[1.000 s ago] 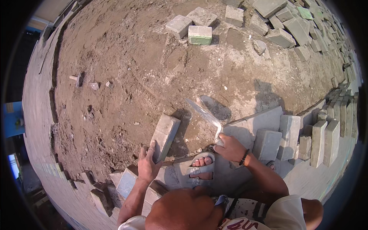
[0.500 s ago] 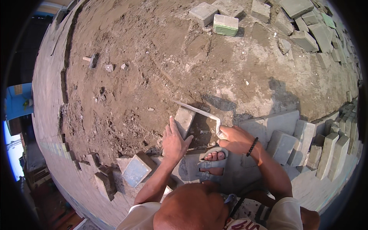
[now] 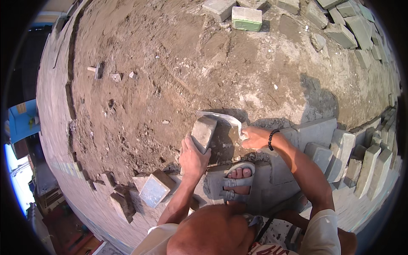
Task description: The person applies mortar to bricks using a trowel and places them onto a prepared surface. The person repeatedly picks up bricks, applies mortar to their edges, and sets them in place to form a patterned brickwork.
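A grey paving brick is tilted up off the soil in front of me, its near end gripped by my left hand. Closed round the handle of a trowel, my right hand sits to the right of the brick. The trowel's thin metal blade reaches left over the brick's far end; whether the two touch I cannot tell. Between the brick and my right hand lies dark, shaded soil. My sandalled foot rests on the laid pavers just below.
Loose pavers stand on edge at the right. A blue-faced block lies at the lower left. A hammer rests on the soil at the far left. More blocks are heaped at the far right, and laid paving borders the left.
My left hand has closed from lying spread along the brick to gripping it, and the brick is now tipped up. The trowel blade has turned and shifted slightly right.
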Demonstrator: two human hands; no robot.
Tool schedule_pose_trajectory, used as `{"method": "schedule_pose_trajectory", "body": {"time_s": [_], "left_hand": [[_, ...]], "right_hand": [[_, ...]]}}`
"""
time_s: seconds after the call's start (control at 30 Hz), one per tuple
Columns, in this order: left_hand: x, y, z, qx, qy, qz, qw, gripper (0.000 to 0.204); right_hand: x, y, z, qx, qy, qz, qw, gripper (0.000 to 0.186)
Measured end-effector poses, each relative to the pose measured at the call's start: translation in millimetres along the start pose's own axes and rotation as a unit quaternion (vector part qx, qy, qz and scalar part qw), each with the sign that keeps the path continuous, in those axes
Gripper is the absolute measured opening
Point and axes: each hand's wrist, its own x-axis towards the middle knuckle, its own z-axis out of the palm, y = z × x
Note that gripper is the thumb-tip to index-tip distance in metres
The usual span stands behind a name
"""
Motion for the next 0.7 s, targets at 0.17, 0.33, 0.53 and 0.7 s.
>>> {"method": "schedule_pose_trajectory", "body": {"time_s": [0.17,0.33,0.53,0.7], "left_hand": [[9,-13,-16,-0.05,-0.042,-0.031,0.997,0.076],[2,-19,-47,-0.09,-0.056,-0.01,0.994,0.077],[-11,-5,-74,-0.168,-0.046,0.03,0.984,0.074],[-13,-2,-76,-0.23,-0.04,0.034,0.972,0.071]], "right_hand": [[-19,-4,7,-0.086,0.144,-0.069,0.983,0.036],[-70,-36,17,-0.043,0.122,-0.119,0.984,0.034],[-35,17,7,-0.149,0.077,-0.08,0.983,0.04],[-98,-29,12,-0.026,0.143,-0.15,0.978,0.036]]}}
